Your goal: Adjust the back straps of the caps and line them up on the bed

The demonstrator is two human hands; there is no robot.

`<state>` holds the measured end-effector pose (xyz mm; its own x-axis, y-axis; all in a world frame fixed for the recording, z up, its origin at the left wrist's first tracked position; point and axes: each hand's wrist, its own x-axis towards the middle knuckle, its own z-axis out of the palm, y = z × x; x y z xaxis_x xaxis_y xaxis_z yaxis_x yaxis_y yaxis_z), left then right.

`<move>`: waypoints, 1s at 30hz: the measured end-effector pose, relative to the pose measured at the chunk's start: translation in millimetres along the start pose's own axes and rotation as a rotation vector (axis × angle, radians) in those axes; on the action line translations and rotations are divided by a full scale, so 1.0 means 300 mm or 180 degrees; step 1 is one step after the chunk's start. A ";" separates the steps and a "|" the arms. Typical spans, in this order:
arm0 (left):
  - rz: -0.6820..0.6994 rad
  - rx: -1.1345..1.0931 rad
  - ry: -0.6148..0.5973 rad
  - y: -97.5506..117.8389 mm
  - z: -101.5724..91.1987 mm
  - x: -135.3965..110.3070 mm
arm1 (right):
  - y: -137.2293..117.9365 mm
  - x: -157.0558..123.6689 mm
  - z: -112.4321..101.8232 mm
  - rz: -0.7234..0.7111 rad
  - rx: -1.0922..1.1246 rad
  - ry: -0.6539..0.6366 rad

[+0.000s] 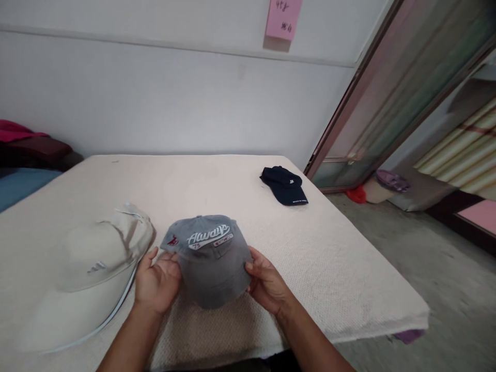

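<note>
A grey baseball cap [215, 261] with white "Always" lettering is held up in front of me, its brim toward me. My right hand [269, 281] pinches the right edge of the brim, thumb on top. At the cap's left side is my left hand [158, 279], palm turned up and thumb apart, with its fingertips hidden behind the cap as it supports that edge. Close to the left hand lies a cream wide-brimmed hat [96, 253] with a small striped logo. Farther back on the right rests a navy baseball cap [284, 183], brim facing me.
The table [329, 289] wears a cream textured cover, and its right edge drops to a concrete floor [445, 279]. A white wall stands behind it, with a pink note [284, 19]. Sliding door panels [372, 103] rise at right. Blue and dark items [29, 181] sit at far left.
</note>
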<state>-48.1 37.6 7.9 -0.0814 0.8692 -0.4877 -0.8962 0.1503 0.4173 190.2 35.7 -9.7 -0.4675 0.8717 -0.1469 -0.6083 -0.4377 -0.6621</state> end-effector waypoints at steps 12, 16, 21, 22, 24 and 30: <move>-0.0537 0.0527 0.0105 -0.108 0.024 0.016 | -0.391 0.348 -0.107 -0.1312 -0.0386 0.0131; -0.0447 0.0592 0.0231 -0.114 0.007 0.023 | -0.496 0.486 -0.220 -0.1642 -0.0352 0.0762; -0.0380 0.0702 0.0390 -0.125 -0.016 0.012 | -0.436 0.516 -0.421 -0.1517 -0.0469 0.1644; -0.0361 0.0726 0.0433 -0.126 -0.020 0.007 | -0.419 0.510 -0.449 -0.1551 -0.0464 0.1765; -0.0323 0.0773 0.0526 -0.126 -0.026 -0.007 | -0.394 0.497 -0.484 -0.1626 -0.0471 0.1956; -0.0198 0.0779 0.0820 -0.107 -0.049 -0.043 | -0.335 0.455 -0.451 -0.1716 -0.0823 0.2241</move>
<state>-24.6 14.6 -10.5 -0.1651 0.7123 -0.6822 -0.7745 0.3346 0.5368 274.1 228.5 -62.6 0.3869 0.9132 -0.1279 -0.4286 0.0552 -0.9018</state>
